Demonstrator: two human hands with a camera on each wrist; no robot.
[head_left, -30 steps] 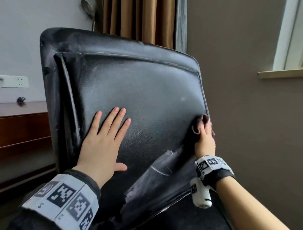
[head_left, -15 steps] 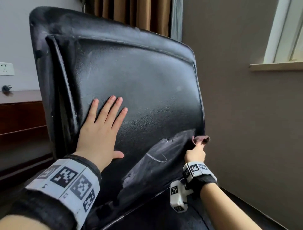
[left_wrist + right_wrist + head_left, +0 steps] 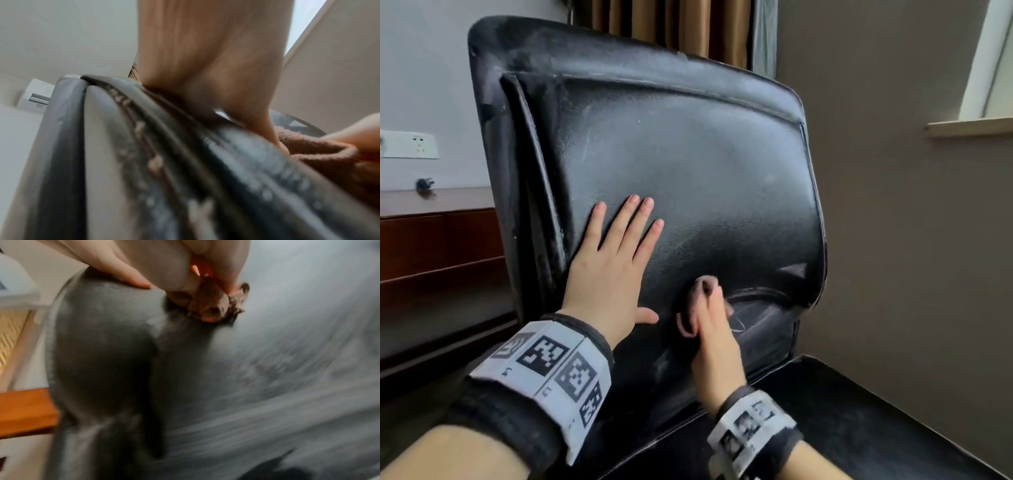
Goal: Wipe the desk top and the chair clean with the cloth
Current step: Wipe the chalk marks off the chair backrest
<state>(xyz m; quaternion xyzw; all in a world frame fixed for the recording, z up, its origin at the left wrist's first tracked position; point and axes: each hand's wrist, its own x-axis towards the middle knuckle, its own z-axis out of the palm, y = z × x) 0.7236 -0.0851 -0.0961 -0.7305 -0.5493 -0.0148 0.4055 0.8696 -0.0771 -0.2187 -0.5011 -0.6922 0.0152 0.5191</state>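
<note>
While wiping goes on, status as follows:
L hand (image 3: 608, 274): flat, fingers straight, bracing chair (image 3: 688, 164) backrest, left of centre.
R hand (image 3: 717, 337): clenched round cloth (image 3: 702, 291), low on backrest.
Done: mid backrest looks mostly wiped.
Left: dusty top rim, lower panel, seat; desk (image 3: 431, 202) far left, prob. untouched.

Black chair (image 3: 688, 164), brown cloth (image 3: 702, 287), checkered black-white wristbands (image 3: 544, 363)

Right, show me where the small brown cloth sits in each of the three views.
Head: the small brown cloth is low centre, bunched in the right hand.
Left wrist: right edge, mid-height.
Right wrist: top centre, under the fingers.
Shared landmark: the black leather chair back, which the cloth touches in every view.
</note>
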